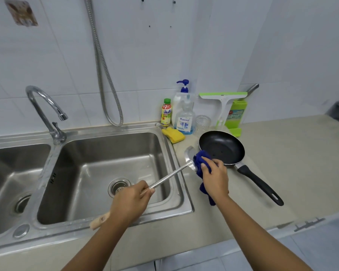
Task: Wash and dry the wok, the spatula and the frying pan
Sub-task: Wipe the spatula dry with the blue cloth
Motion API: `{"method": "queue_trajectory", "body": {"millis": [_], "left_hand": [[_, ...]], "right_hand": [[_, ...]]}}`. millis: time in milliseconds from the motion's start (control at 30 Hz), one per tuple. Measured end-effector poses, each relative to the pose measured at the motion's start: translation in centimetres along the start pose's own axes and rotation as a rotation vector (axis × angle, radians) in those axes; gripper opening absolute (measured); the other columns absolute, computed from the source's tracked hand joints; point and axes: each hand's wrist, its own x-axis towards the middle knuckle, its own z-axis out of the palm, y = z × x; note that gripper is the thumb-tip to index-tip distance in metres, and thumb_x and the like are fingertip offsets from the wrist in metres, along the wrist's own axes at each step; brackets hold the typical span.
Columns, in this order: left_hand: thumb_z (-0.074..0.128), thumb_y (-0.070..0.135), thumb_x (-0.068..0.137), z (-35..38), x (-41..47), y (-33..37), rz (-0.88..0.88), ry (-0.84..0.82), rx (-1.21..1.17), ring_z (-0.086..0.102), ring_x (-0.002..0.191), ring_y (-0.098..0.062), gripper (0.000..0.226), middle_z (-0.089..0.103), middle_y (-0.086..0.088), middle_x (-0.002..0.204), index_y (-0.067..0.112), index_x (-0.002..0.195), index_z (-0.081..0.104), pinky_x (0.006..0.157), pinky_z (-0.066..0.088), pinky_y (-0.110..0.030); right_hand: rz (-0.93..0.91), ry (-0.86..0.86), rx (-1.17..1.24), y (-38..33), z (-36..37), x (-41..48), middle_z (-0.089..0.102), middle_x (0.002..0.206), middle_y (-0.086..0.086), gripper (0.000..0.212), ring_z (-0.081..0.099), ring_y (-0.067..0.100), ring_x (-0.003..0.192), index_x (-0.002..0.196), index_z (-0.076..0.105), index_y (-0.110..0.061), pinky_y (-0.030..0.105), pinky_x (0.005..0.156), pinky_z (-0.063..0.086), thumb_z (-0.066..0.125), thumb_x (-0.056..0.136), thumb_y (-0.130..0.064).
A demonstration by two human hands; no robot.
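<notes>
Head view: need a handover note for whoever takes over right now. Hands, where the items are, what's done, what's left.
Hands: left hand grips the spatula by its metal shaft, above the sink; right hand holds a blue cloth bunched around the spatula's blade.
Items: frying pan lies upright on the counter right of the sink, handle towards the person. The wok is not in view.
Done: the spatula looks washed and is mid-dry; the frying pan looks clean.
Left: finish drying the spatula and set it down; check whether the frying pan is dry; find the wok and check it.
</notes>
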Motion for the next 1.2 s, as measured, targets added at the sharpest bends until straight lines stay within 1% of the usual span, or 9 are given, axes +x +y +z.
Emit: {"method": "queue_trajectory", "body": {"millis": [200,367,533,633,700,833,967,1067,1200], "left_hand": [[0.050,0.051,0.093,-1.9,2.1,-1.9,0.106,0.015,0.060,0.056,0.061,-0.019,0.030,0.057,0.005,0.060,0.023,0.081,0.054,0.053,0.039,-0.030],[0.049,0.055,0.092,-3.8,4.3,-3.4,0.178,-0.046,0.108,0.061,0.070,-0.021,0.030,0.058,0.006,0.064,0.027,0.080,0.053,0.063,0.048,-0.033],[0.050,0.056,0.091,-3.7,5.7,-4.1,0.090,-0.066,-0.020,0.060,0.065,-0.016,0.030,0.060,0.005,0.060,0.031,0.075,0.052,0.063,0.050,-0.033],[0.050,0.054,0.091,-3.5,7.1,-4.1,0.063,-0.085,-0.069,0.059,0.064,-0.017,0.032,0.058,0.003,0.058,0.029,0.071,0.051,0.064,0.050,-0.034],[0.051,0.053,0.092,-3.0,8.0,-4.3,0.092,-0.127,-0.074,0.058,0.063,-0.017,0.033,0.057,0.003,0.058,0.029,0.069,0.051,0.063,0.049,-0.035],[0.048,0.052,0.093,-1.6,8.8,-2.9,0.155,-0.195,-0.109,0.060,0.065,-0.017,0.034,0.063,0.003,0.063,0.026,0.071,0.057,0.061,0.047,-0.032],[0.048,0.050,0.095,-0.1,9.0,0.9,0.259,-0.288,-0.149,0.060,0.063,-0.014,0.037,0.064,0.002,0.064,0.022,0.073,0.059,0.057,0.044,-0.029],[0.048,0.052,0.094,1.3,9.1,4.7,0.353,-0.339,-0.127,0.058,0.062,-0.013,0.039,0.061,0.003,0.060,0.023,0.070,0.058,0.056,0.041,-0.029],[0.048,0.053,0.093,3.7,8.5,10.0,0.428,-0.410,-0.109,0.060,0.067,-0.013,0.035,0.064,0.005,0.065,0.027,0.072,0.059,0.061,0.047,-0.031]], "right_hand": [[-0.236,-0.076,-0.011,-1.5,-0.6,0.6,0.048,0.129,-0.003,0.033,0.043,0.016,0.115,0.129,0.060,-0.031,0.034,0.097,0.040,0.052,0.097,-0.032],[0.040,-0.061,0.010,-1.0,0.4,2.3,0.048,0.128,0.002,0.033,0.047,0.022,0.117,0.129,0.059,-0.030,0.037,0.099,0.042,0.047,0.099,-0.033],[0.182,-0.194,-0.409,1.3,1.2,0.4,0.047,0.135,0.002,0.038,0.045,0.025,0.120,0.135,0.053,-0.034,0.039,0.099,0.041,0.046,0.098,-0.037],[0.200,-0.239,-0.446,1.6,1.6,-1.1,0.039,0.148,-0.002,0.044,0.041,0.022,0.126,0.142,0.044,-0.033,0.038,0.104,0.035,0.045,0.098,-0.039],[0.234,-0.169,-0.346,1.3,1.7,-2.2,0.037,0.151,-0.002,0.048,0.039,0.023,0.129,0.144,0.041,-0.030,0.038,0.108,0.032,0.047,0.097,-0.037],[0.245,0.236,-0.176,-0.5,0.1,-4.0,0.041,0.148,0.001,0.048,0.039,0.024,0.131,0.140,0.045,-0.022,0.040,0.109,0.032,0.056,0.094,-0.030],[0.112,0.474,-0.356,-2.0,-2.6,-4.8,0.051,0.139,-0.001,0.047,0.045,0.025,0.121,0.132,0.055,-0.024,0.043,0.099,0.039,0.066,0.086,-0.024],[0.151,0.581,-0.457,-1.3,-5.1,-5.1,0.064,0.118,-0.004,0.032,0.054,0.024,0.107,0.115,0.066,-0.025,0.041,0.092,0.040,0.066,0.083,-0.018],[0.267,0.655,-0.509,1.6,-9.4,-6.4,0.067,0.095,-0.009,0.015,0.056,0.018,0.092,0.096,0.071,-0.029,0.032,0.082,0.031,0.063,0.087,-0.019]]}}
